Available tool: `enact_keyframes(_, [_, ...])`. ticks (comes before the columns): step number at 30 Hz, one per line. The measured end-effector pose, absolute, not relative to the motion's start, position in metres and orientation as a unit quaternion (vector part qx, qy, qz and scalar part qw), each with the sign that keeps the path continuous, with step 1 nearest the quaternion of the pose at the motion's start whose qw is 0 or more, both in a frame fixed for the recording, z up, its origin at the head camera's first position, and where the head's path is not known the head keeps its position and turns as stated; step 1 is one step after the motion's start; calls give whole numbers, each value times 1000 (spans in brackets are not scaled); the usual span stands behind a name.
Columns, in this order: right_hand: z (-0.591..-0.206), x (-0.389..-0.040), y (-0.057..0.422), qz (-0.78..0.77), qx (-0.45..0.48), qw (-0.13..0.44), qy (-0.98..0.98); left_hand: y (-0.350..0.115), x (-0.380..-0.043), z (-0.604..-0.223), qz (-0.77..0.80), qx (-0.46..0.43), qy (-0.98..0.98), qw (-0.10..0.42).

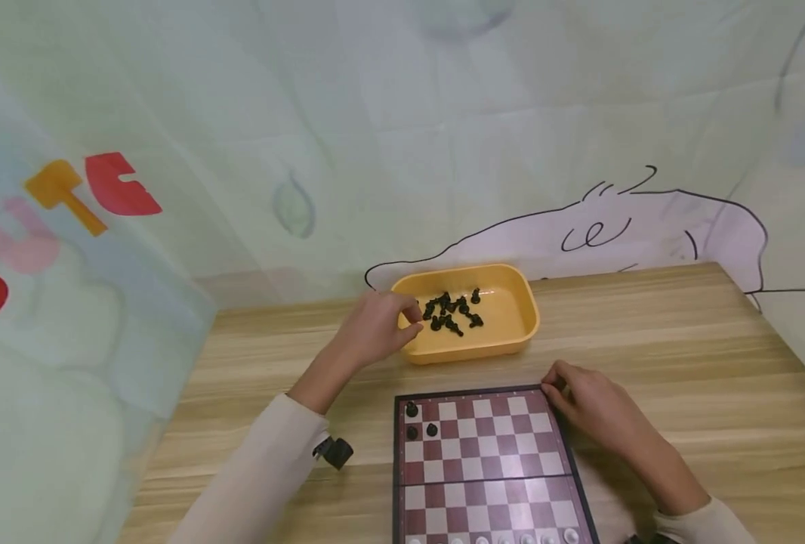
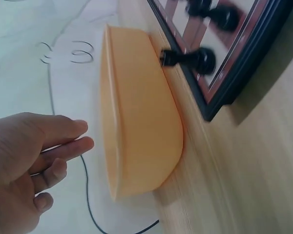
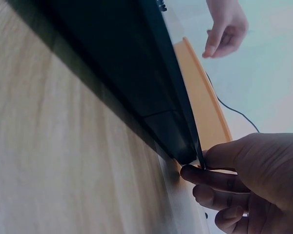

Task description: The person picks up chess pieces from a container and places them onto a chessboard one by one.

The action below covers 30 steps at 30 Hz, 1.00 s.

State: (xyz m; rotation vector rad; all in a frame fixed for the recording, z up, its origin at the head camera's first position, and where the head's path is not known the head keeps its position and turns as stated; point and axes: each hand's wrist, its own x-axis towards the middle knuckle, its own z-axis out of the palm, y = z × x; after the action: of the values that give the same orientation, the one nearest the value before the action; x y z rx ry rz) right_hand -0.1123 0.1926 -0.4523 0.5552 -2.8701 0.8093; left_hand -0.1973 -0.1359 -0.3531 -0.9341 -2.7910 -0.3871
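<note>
My left hand (image 1: pixel 375 329) hovers over the left side of a yellow tray (image 1: pixel 470 352), its thumb and fingers bent with a gap between them and nothing held. Several black chess pieces (image 1: pixel 451 310) lie jumbled inside that tray. Below it is a chessboard (image 1: pixel 487 453) with brown and white squares. At its far left corner stand a black rook (image 2: pixel 198 60) and two other black pieces. White pieces (image 1: pixel 571 536) line the near edge, partly cut off. My right hand (image 1: pixel 596 408) pinches the board's far right corner, thumb on top and index finger underneath in the right wrist view.
Board and tray rest on a wooden table (image 1: pixel 688 332). A printed cloth backdrop (image 1: pixel 389 151) rises right behind the table and along its left side. The tray stands close to this backdrop, a short way beyond the board's far edge.
</note>
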Motion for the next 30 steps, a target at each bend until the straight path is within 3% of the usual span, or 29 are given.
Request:
enact_keyframes(11, [-454,-113,195,266,186,57,-944,-122,-245,-366,-52,-276,-958,51])
enact_keyframes(30, [-451,-113,193,271,182,52,-944,-105,-272,-384,38,-211,-976,-42])
